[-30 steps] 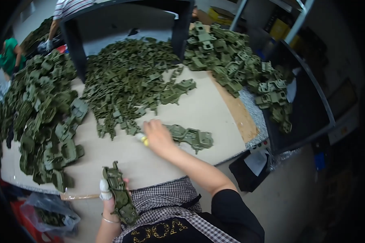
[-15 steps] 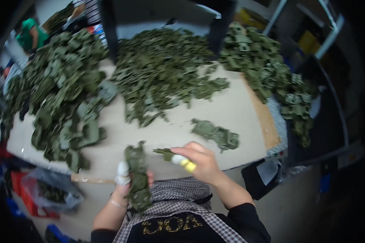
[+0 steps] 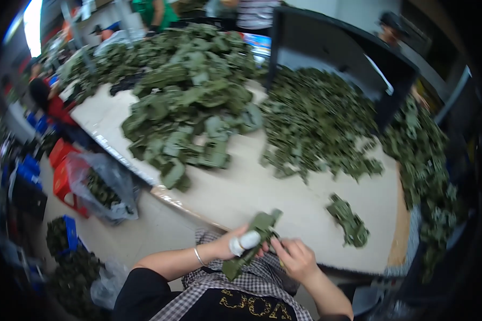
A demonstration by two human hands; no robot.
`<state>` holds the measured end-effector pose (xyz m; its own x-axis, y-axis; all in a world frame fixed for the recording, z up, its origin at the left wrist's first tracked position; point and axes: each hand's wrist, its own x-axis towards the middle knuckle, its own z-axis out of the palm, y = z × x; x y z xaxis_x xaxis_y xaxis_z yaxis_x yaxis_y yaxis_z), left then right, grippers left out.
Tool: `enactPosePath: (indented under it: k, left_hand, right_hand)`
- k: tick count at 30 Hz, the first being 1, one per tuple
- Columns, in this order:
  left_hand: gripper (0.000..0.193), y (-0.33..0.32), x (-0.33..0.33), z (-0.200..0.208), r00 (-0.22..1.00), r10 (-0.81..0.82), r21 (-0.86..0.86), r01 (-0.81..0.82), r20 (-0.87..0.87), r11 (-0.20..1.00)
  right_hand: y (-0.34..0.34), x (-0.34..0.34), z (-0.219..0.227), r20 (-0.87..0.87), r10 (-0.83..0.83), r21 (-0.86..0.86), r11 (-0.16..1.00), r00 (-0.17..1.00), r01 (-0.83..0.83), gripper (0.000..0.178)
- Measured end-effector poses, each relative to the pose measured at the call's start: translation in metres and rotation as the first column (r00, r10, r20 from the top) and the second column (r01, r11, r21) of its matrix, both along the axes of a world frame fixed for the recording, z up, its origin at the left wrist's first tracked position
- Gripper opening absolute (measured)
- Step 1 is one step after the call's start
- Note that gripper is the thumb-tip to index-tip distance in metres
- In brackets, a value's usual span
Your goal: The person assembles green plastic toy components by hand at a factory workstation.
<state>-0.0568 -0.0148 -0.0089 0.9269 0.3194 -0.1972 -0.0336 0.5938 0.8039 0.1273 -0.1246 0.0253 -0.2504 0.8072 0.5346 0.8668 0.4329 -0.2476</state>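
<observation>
My left hand [image 3: 229,245], with a white wrap on its thumb, is closed round a long olive-green moulded-looking piece [image 3: 261,221]. The piece is tilted, its lower end in front of my apron. My right hand [image 3: 299,260] is closed beside the piece's right edge, fingertips touching or almost touching it; what they pinch is hidden. On the table to the right lies a similar olive-green piece [image 3: 349,220], apart from both hands.
A pale table [image 3: 214,191] bears a large heap of green pieces [image 3: 193,107] at left, a heap of small pieces [image 3: 316,117] in the middle and another heap [image 3: 426,176] at right. A black-framed panel [image 3: 326,40] stands behind. A clear bag [image 3: 120,184] and red stool [image 3: 64,174] are at left; people work beyond.
The view has swung left. My right hand, which held small flat green pieces apart from the long piece, has come in against it. The long piece has tilted over in my left hand.
</observation>
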Motion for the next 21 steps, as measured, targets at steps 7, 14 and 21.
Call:
enactPosePath:
  k: [7,14,21]
  left_hand:
    - [0.064,-0.017,-0.005,-0.003,0.999,-0.031,0.084,0.027,0.043,0.996]
    - [0.072,-0.030,-0.005,0.014,0.983,-0.180,0.750,0.098,0.029,0.654]
    - [0.039,-0.044,-0.003,-0.013,0.990,-0.064,0.534,0.121,-0.125,0.837]
  right_hand:
    - [-0.007,0.001,-0.030,-0.200,0.018,-0.058,0.998,0.980,-0.030,0.036]
    - [-0.047,0.016,-0.049,-0.481,-0.572,-0.825,0.552,0.665,-0.122,0.047]
    - [-0.050,0.012,-0.033,-0.474,-0.329,-0.664,0.743,0.817,-0.086,0.050]
